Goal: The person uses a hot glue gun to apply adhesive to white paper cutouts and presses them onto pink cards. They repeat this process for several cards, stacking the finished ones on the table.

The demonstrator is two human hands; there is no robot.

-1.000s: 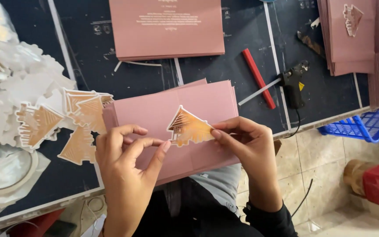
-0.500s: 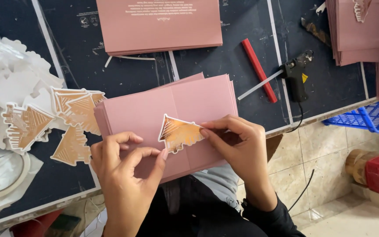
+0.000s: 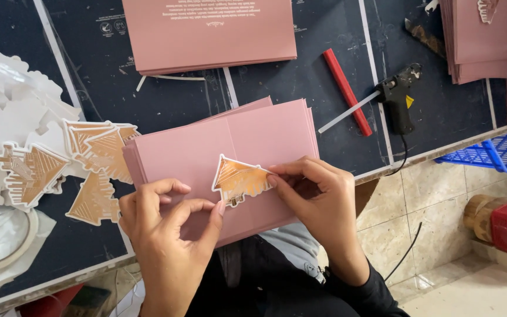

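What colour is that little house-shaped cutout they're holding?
Gold-orange with white line pattern and edge; the house-shaped cutout shows in the head view.

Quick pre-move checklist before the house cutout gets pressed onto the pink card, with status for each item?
1. House cutout pinched by both hands, left hand and right hand: ok.
2. Cutout over the top pink card of the stack: ok.
3. Cutout straight to the card edges: not ok, it sits tilted.
4. Adhesive on the cutout's back: cannot tell, hidden.
5. Glue gun away from the hands: ok.
6. Spare cutouts beside the stack: ok.
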